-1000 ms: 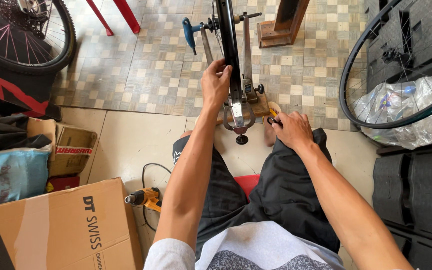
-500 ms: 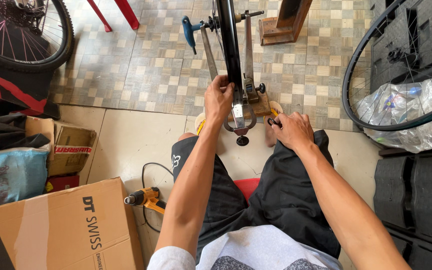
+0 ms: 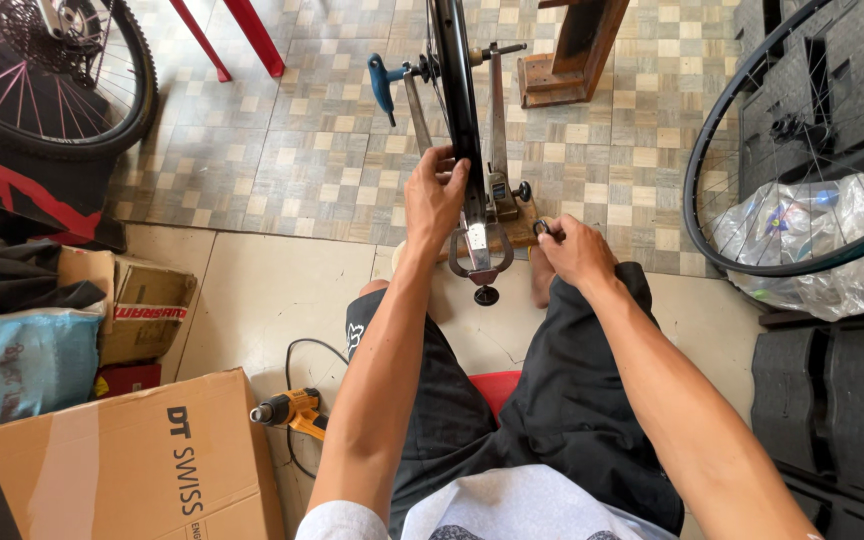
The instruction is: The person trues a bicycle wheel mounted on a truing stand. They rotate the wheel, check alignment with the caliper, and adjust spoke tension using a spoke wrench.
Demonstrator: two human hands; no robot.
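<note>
A black bicycle rim (image 3: 457,110) stands upright in a metal truing stand (image 3: 497,190) on a wooden base in front of me. My left hand (image 3: 434,195) grips the rim near its lower part, fingers wrapped around its left side. My right hand (image 3: 572,250) rests at the stand's right side with fingers pinched on a small black knob (image 3: 542,228). A blue-handled tool (image 3: 382,85) sticks out of the stand at the wheel's axle. I sit on a red seat (image 3: 497,385) with my knees apart.
A bicycle rear wheel (image 3: 52,70) stands at far left, a loose wheel (image 3: 782,160) leans on black crates (image 3: 832,400) at right over a plastic bag. A cardboard box (image 3: 122,470), a yellow drill (image 3: 292,410), bags and a wooden stand (image 3: 572,60) lie around.
My left hand has slid a little down the rim toward me. My right hand has stayed at the stand's knob. The view shifted slightly.
</note>
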